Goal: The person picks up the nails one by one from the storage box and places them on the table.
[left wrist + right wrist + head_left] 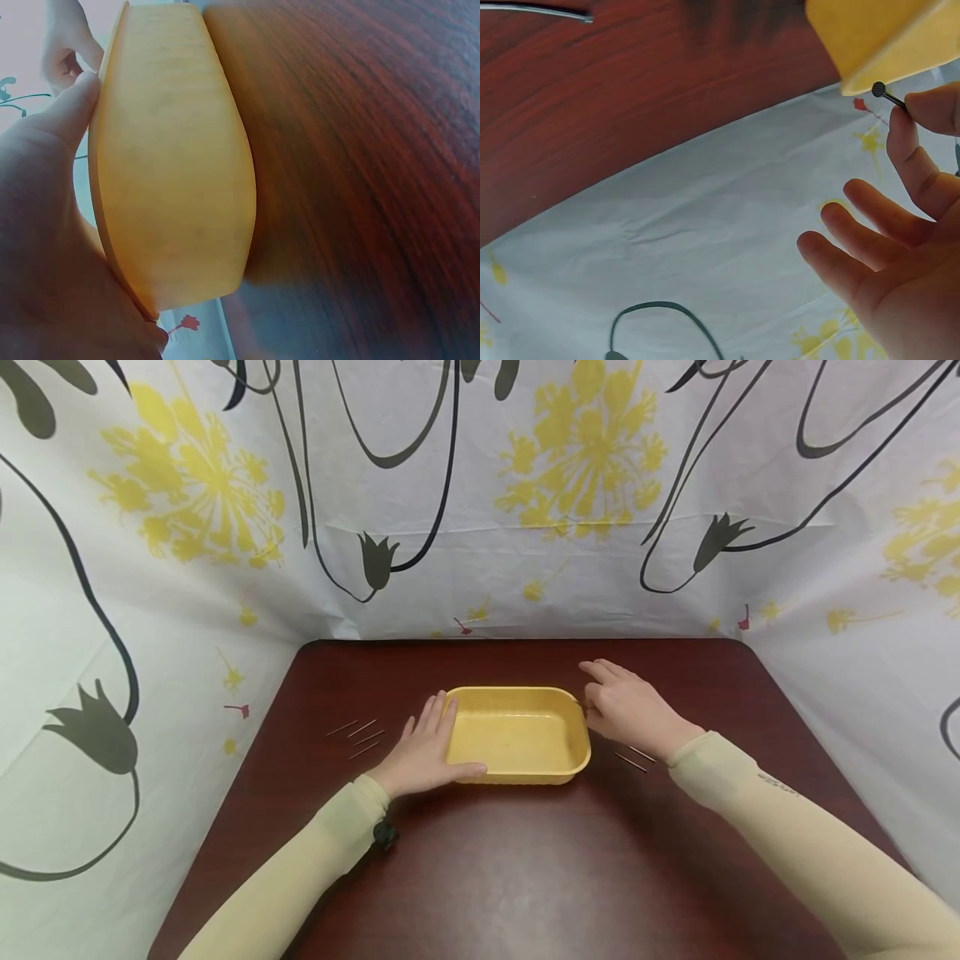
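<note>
A shallow yellow plastic tray (517,747) stands on the dark red-brown table. My left hand (423,756) rests on its left end, fingers straight and spread over the rim, thumb lying along the near edge. In the left wrist view the thumb presses the rim of the tray (172,165). Beside the tray's right end, my right hand (626,706) pinches a nail between thumb and index finger. The right wrist view shows this nail (879,89) with its flat, textured head pointing away from the fingertips, near the tray's corner. The other three fingers are loosely extended.
Several thin nails (364,727) lie on the table left of the tray. Two more nails (631,762) lie below my right hand. White cloth (465,593) with yellow flowers and dark stems surrounds the table (510,868) at the back and sides.
</note>
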The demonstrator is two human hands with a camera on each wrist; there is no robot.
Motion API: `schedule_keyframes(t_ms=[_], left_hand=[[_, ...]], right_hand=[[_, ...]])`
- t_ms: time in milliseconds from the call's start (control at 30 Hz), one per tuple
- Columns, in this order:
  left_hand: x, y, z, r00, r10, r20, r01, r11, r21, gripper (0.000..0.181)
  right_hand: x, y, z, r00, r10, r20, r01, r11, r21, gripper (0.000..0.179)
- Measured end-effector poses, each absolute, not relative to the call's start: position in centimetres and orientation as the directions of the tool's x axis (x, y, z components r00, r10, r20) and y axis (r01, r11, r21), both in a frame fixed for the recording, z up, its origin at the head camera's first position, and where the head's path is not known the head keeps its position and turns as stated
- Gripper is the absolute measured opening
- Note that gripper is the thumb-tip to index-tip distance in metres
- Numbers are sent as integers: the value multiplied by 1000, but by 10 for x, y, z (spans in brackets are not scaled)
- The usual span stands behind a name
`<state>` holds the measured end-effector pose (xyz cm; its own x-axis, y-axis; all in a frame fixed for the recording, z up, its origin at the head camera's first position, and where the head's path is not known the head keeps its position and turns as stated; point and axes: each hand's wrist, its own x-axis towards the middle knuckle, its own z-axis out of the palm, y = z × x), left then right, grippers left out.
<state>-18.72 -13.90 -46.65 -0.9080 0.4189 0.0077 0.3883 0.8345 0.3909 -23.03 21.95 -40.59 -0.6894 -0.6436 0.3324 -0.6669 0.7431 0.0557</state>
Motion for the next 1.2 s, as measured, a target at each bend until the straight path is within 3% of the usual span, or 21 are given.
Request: schedule_keyframes(t_ms=[833, 1200], left_hand=[[-186, -137, -470, -908, 420, -7, 379, 826, 418, 124], [-187, -139, -467, -904, 427, 17, 396, 822, 410, 124]], right_hand=[[-206, 266, -450, -793, -594, 133, -597, 802, 26, 31], [-201, 265, -466, -801, -590, 103, -594, 805, -5, 33]])
